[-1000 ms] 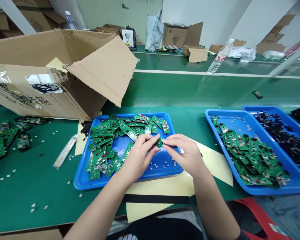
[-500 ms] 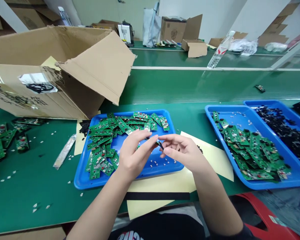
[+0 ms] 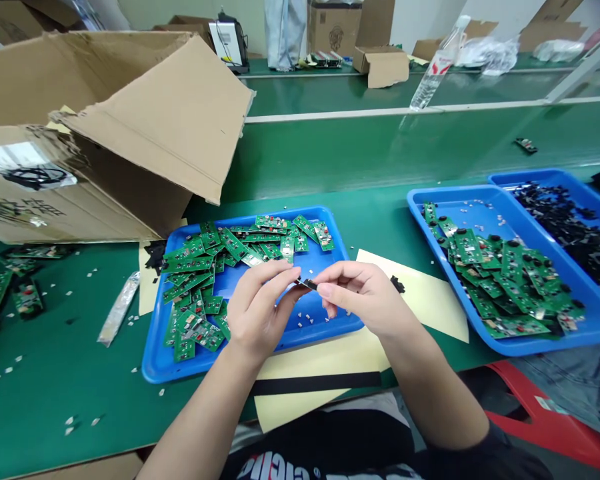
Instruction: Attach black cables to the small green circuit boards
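Over the near tray, my left hand (image 3: 263,310) pinches a small circuit board, mostly hidden by the fingers and seen nearly edge-on. My right hand (image 3: 357,297) is closed, thumb and index finger on a small black part (image 3: 309,284) at the board's right end. Whether that part is fixed to the board, I cannot tell. Below the hands, a blue tray (image 3: 153,357) holds many loose green circuit boards (image 3: 190,277) on its left and far sides. Tiny white pieces (image 3: 307,320) are scattered on the tray floor near my right hand.
At right, a second blue tray (image 3: 480,340) bears piled boards; another blue tray (image 3: 503,179) behind it contains black parts. A large open carton (image 3: 165,127) stands at back left. Yellowish paper (image 3: 320,352) and a black strip (image 3: 325,383) lie in front. A bottle (image 3: 435,70) leans behind.
The view has shifted slightly, so the surroundings appear higher in the picture. Between my fingers, the black part has turned from slanting steeply to lying flatter. Both hands remain together at the board.
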A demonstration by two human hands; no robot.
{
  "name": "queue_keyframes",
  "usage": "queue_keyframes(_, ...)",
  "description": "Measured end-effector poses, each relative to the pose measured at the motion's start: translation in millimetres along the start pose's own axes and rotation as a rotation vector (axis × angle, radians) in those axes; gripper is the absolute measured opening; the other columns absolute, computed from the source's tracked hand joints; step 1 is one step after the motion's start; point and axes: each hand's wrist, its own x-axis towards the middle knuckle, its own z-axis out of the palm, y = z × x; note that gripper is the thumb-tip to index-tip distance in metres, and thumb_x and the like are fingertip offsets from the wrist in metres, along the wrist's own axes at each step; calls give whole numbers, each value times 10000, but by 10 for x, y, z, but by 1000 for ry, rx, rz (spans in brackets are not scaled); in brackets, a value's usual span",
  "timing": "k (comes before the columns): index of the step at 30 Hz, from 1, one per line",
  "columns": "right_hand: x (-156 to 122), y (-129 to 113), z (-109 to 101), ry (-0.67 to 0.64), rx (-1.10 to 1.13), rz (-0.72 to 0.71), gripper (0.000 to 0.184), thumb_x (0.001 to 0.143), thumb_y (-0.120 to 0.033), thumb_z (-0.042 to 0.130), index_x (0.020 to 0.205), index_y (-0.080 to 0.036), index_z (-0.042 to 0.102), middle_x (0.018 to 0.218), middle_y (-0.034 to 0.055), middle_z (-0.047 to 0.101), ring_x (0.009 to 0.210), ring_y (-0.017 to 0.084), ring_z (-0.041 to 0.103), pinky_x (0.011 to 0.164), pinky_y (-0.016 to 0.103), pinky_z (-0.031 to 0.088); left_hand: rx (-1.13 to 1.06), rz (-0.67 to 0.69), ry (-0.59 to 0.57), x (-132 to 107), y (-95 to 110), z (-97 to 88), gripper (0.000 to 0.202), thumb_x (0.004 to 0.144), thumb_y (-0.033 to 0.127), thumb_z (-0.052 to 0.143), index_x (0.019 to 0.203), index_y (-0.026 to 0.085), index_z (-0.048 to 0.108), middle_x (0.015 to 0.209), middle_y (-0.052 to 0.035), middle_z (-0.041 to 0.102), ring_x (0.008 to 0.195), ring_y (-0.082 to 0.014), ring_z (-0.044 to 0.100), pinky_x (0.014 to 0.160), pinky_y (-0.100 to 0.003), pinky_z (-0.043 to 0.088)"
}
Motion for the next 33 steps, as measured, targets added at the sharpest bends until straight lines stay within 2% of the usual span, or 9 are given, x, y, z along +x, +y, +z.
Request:
queue_keyframes(4, 26, 23, 2, -56, 81, 18, 104, 712, -253, 715, 743, -176, 651, 534, -60, 605, 464, 64, 575, 484, 192, 503, -31, -11, -34, 13, 13, -19, 278, 767, 150, 709, 1017, 220, 611, 937, -36, 692, 849, -169, 683, 726, -294, 592)
queue_keyframes(8, 24, 25, -3, -63, 31, -14, 124, 715, -265, 719, 744, -173, 642, 557, -46, 621, 496, 76, 595, 495, 199, 505, -62, -2, -68, 34, 1, -52, 278, 783, 176, 697, 1042, 227, 611, 959, -39, 705, 867, -177, 686, 738, -307, 592)
queue_keyframes(11, 8, 32, 8, -36, -69, -128, 99, 743, -246, 695, 758, -175, 628, 601, -35, 630, 526, 79, 602, 504, 198, 501, -133, -62, -125, 42, 2, -72, 273, 814, 243, 670, 1081, 223, 620, 953, -48, 710, 849, -167, 678, 734, -293, 576)
queue_keyframes(15, -2, 75, 32, 48, -259, -326, 63, 800, -232, 643, 774, -186, 608, 704, -18, 649, 591, 79, 605, 560, 202, 504, -281, -195, -279, 29, 42, -66, 370, 865, 322, 599, 1218, 215, 576, 936, -50, 703, 818, -146, 652, 719, -263, 556)
queue_keyframes(19, 9, 121, 51, 185, -525, -525, 63, 839, -237, 596, 787, -202, 597, 730, -8, 647, 659, 107, 608, 615, 232, 506, -357, -242, -364, 11, 100, -26, 390, 927, 241, 480, 1313, 190, 504, 996, -75, 680, 871, -142, 634, 752, -255, 537)
queue_keyframes(22, 17, 144, 61, 238, -692, -604, 82, 862, -236, 565, 795, -209, 603, 737, 6, 646, 680, 129, 601, 654, 266, 504, -399, -330, -393, 7, 131, 0, 367, 934, 184, 429, 1285, 179, 536, 1060, -96, 671, 958, -159, 629, 837, -281, 520)
queue_keyframes(27, 11, 167, 92, 280, -792, -625, 97, 871, -192, 530, 830, -202, 617, 778, 30, 663, 722, 143, 613, 680, 277, 511, -391, -423, -359, -9, 146, 42, 308, 925, 170, 427, 1162, 189, 624, 1080, -89, 680, 966, -162, 634, 847, -279, 516)
queue_keyframes(33, -5, 180, 142, 337, -727, -469, 91, 842, -208, 546, 777, -203, 609, 740, 22, 671, 659, 144, 629, 634, 277, 530, -335, -451, -361, -20, 158, 83, 294, 924, 183, 396, 1082, 174, 644, 903, -59, 681, 833, -152, 628, 757, -265, 519)
